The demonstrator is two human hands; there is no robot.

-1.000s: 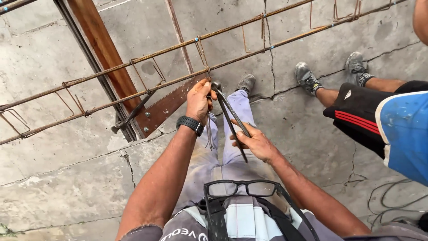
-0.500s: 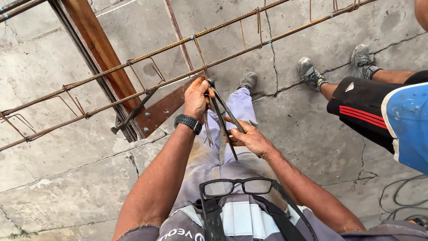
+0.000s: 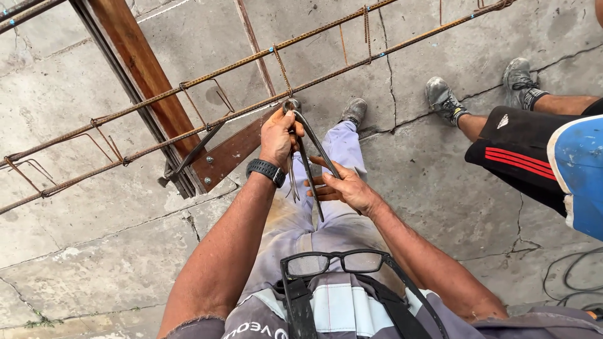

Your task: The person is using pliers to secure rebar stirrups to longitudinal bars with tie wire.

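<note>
My left hand (image 3: 278, 135), a black watch on its wrist, grips a bundle of thin tie wires (image 3: 293, 179) and presses against the near bar of a rusty rebar cage (image 3: 207, 122). My right hand (image 3: 342, 185) holds the long handles of steel pincers (image 3: 309, 144), fingers partly spread. The pincer jaws meet the bar by a stirrup, just above my left hand. The cage runs across the view from lower left to upper right, above the concrete floor.
A brown wooden beam (image 3: 141, 69) with a metal bracket (image 3: 217, 157) crosses under the cage. Another person stands at right in black shorts (image 3: 515, 150) and grey shoes (image 3: 443, 97). Cables (image 3: 568, 276) lie on the cracked concrete at lower right. Glasses (image 3: 333, 262) hang on my chest.
My hands and the pincers stay at the same stirrup joint. My right hand's fingers have loosened on the handles and shifted slightly. The other person's feet have barely moved.
</note>
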